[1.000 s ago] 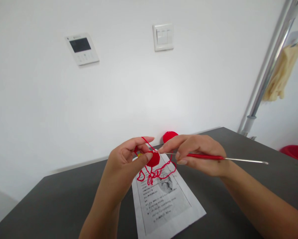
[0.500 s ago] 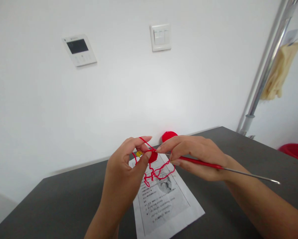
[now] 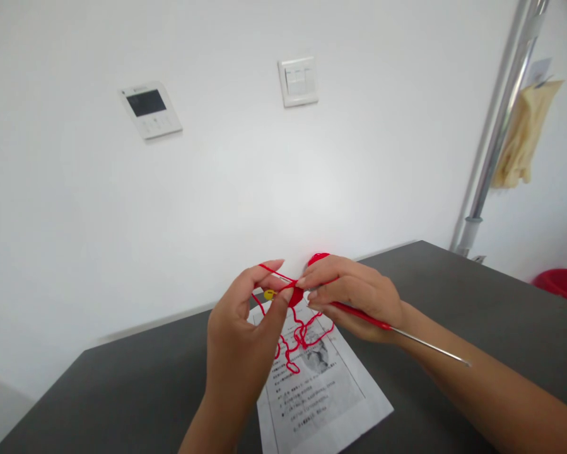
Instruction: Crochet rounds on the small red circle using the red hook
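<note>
- Head view: the right hand (image 3: 359, 293) is gripping the hook (image 3: 363, 316), whose long axis is slanting down rightward from the red fabric (image 3: 296, 297).
- The left hand (image 3: 243, 325) is pinching the fabric above the sheet (image 3: 321, 410).
- Fingers are partly hiding the hook's front.

One each: left hand (image 3: 240, 328); right hand (image 3: 361, 293); hook (image 3: 361, 314); swatch (image 3: 296, 296); yarn ball (image 3: 317, 259); sheet (image 3: 344, 416); yellow tag (image 3: 268, 294); switch plate (image 3: 298, 82); screen panel (image 3: 151, 111).

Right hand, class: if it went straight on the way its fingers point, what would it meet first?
The right hand would likely meet the red yarn piece in the left hand first; exact depth is unclear.
</note>
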A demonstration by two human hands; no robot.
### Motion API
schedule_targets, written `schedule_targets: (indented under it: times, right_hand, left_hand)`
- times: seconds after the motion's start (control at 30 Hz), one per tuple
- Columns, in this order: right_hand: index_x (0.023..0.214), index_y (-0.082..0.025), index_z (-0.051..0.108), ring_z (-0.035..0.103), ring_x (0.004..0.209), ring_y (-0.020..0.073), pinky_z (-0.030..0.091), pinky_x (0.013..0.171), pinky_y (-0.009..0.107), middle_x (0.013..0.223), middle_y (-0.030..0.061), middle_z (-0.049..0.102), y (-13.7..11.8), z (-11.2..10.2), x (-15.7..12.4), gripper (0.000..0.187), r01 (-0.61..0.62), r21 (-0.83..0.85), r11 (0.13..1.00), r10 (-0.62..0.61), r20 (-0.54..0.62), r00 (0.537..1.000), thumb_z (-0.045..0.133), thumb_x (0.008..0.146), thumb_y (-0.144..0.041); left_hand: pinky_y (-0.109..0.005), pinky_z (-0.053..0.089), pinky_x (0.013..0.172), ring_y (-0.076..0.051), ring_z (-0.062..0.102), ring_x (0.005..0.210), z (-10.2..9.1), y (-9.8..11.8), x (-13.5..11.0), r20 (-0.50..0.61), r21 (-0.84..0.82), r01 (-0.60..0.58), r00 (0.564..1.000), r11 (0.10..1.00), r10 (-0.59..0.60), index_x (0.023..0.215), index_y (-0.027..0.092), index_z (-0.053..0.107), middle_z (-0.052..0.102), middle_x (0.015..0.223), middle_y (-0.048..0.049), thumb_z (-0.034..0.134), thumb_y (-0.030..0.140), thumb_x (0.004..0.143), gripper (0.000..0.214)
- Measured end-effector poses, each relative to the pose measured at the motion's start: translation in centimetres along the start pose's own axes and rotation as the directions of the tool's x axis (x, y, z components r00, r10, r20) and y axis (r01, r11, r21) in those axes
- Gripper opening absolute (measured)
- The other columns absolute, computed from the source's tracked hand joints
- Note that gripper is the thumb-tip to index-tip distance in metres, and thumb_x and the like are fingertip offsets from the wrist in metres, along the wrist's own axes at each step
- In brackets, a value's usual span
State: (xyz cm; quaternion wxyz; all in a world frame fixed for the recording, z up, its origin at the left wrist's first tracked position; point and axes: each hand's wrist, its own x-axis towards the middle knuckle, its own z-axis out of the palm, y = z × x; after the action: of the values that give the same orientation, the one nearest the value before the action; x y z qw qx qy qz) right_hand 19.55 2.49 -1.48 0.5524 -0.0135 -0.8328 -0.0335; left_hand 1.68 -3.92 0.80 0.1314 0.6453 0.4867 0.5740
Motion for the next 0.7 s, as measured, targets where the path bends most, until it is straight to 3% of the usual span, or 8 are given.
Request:
schedule_targets:
  times: [0.13,0.43,0.7]
  right_hand:
    - [0.104,-0.017,0.061,0.071,0.095,0.0199,0.062,0.083,0.035,0.100,0.0121,0.072,0.0,0.4,-0.1,0.012,0.068,-0.066,0.996,-0.071,-0.049,0.996,0.062,0.093,-0.012]
    - [0.103,-0.014,0.062,0.071,0.096,0.0206,0.063,0.085,0.036,0.099,0.0134,0.072,0.5,0.4,-0.1,0.009,0.173,-0.142,0.975,-0.172,0.017,0.985,0.058,0.096,-0.013]
    - [0.105,-0.015,0.060,0.069,0.100,0.0193,0.062,0.085,0.036,0.104,0.0135,0.069,0.5,0.4,-0.3,0.010,0.160,-0.043,0.986,-0.162,-0.031,0.986,0.056,0.097,-0.013]
  left_hand:
    - [-0.031,0.052,0.082,-0.016,0.067,0.082,-0.1,-0.4,0.7,0.100,-0.229,0.212,0.976,0.950,-0.194,0.115,0.021,0.068,0.070,0.084,0.0026,0.074,0.028,0.080,0.036]
    - [-0.025,0.051,0.073,-0.013,0.065,0.075,-0.3,-0.6,1.0,0.192,-0.349,0.295,0.952,0.890,-0.240,0.115,0.018,0.070,0.071,0.078,0.0022,0.079,0.023,0.075,0.041]
    - [-0.019,0.048,0.062,-0.008,0.060,0.059,0.2,-1.1,1.6,0.355,-0.619,0.481,0.877,0.621,-0.325,0.099,0.016,0.078,0.067,0.064,0.0018,0.087,0.017,0.060,0.040]
